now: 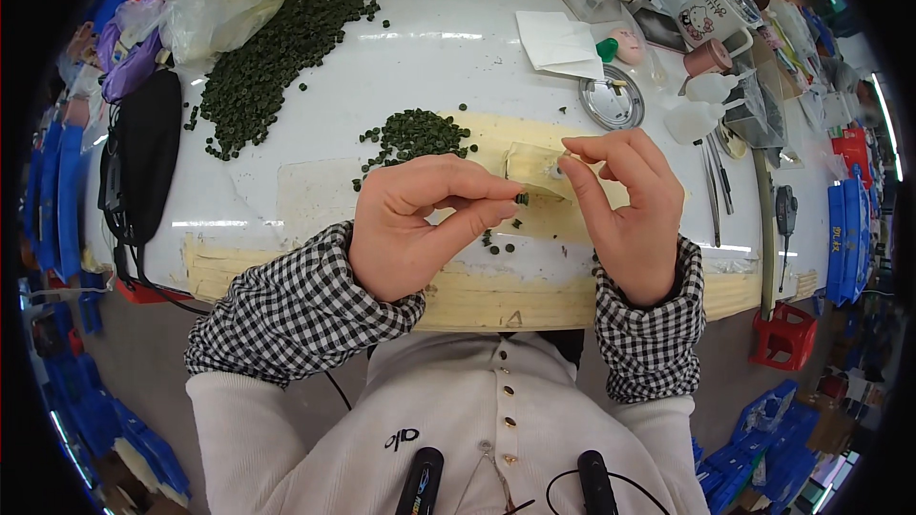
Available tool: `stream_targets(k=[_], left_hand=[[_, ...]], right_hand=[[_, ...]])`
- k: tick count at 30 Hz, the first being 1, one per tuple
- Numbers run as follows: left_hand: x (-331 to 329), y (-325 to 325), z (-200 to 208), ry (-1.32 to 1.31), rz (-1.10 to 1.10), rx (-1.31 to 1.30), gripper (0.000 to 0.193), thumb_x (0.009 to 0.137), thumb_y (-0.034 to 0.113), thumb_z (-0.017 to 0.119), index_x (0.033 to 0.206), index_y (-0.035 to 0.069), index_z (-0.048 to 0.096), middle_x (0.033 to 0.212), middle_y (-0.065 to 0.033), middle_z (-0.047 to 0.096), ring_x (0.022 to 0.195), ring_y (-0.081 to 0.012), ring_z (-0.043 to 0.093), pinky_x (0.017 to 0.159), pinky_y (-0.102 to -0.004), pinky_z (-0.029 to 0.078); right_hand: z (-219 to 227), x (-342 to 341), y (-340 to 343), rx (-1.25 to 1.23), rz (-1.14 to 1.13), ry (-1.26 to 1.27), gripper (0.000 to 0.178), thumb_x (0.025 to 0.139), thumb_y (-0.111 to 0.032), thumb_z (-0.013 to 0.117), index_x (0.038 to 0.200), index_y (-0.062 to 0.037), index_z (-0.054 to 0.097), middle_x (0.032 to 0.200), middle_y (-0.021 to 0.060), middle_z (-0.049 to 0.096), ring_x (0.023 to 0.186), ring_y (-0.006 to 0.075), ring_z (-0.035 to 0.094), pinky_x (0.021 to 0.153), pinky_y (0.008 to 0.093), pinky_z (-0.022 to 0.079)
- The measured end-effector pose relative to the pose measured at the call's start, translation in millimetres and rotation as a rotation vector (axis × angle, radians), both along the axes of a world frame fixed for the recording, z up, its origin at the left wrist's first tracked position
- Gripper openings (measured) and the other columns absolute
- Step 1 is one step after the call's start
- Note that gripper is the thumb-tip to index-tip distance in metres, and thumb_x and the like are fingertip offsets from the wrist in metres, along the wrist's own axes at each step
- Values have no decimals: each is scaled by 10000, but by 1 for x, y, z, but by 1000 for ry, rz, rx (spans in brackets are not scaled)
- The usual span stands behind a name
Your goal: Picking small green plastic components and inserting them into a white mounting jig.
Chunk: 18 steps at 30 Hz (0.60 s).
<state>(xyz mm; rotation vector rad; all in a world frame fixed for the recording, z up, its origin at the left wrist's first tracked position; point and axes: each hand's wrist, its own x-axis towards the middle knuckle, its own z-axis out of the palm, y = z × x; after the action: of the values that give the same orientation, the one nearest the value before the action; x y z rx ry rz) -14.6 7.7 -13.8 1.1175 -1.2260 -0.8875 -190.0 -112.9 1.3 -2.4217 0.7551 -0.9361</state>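
— Two hands over the white table (401, 67)?
— Yes. Left hand (410, 229) pinches a small green bead (522, 198) between thumb and finger. Right hand (630, 215) pinches a pale block (534, 172), touching the bead. Green bead heap (415, 133) just behind.

Right hand (625, 215) is covering part of the pale block (536, 172); the dark green bead (522, 198) in left hand (420, 229) is appearing too small to resolve.

A white table (429, 67) carries heaps of small green rings (267, 57), paper sheets (558, 41) and a round tin lid (612, 100).
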Motion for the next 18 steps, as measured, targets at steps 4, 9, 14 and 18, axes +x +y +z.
stream_targets(k=[4, 9, 14, 18], left_hand=[[0, 0, 0, -18, -4, -8, 189, 808, -118, 614, 977, -44, 655, 890, -124, 643, 795, -149, 631, 716, -242, 528], [0, 0, 0, -29, -5, -5, 196, 802, -125, 611, 973, -42, 657, 897, -127, 644, 804, -152, 632, 722, -244, 528], [0, 0, 1, -63, -4, -34, 204, 795, -130, 611, 972, -40, 658, 909, -136, 652, 819, -166, 637, 724, -252, 522], [3, 0, 2, -186, -17, -95, 212, 784, -126, 621, 974, -39, 660, 891, -143, 663, 820, -185, 640, 722, -267, 508]], right_hand=[[-3, -1, -1, -10, -5, -39, 146, 745, -42, 711, 877, -17, 655, 752, 87, 560, 677, 235, 550, 601, 314, 444], [3, 4, 2, -27, -5, -25, 129, 739, -37, 713, 856, -19, 660, 754, 86, 561, 691, 238, 555, 606, 317, 447], [4, 2, 2, -49, 16, -10, 133, 747, -44, 718, 867, -15, 667, 771, 90, 572, 712, 222, 567, 624, 309, 456], [31, -10, 14, -73, -13, -273, 82, 797, -27, 685, 854, 12, 642, 835, 94, 612, 776, 189, 590, 665, 282, 467]])
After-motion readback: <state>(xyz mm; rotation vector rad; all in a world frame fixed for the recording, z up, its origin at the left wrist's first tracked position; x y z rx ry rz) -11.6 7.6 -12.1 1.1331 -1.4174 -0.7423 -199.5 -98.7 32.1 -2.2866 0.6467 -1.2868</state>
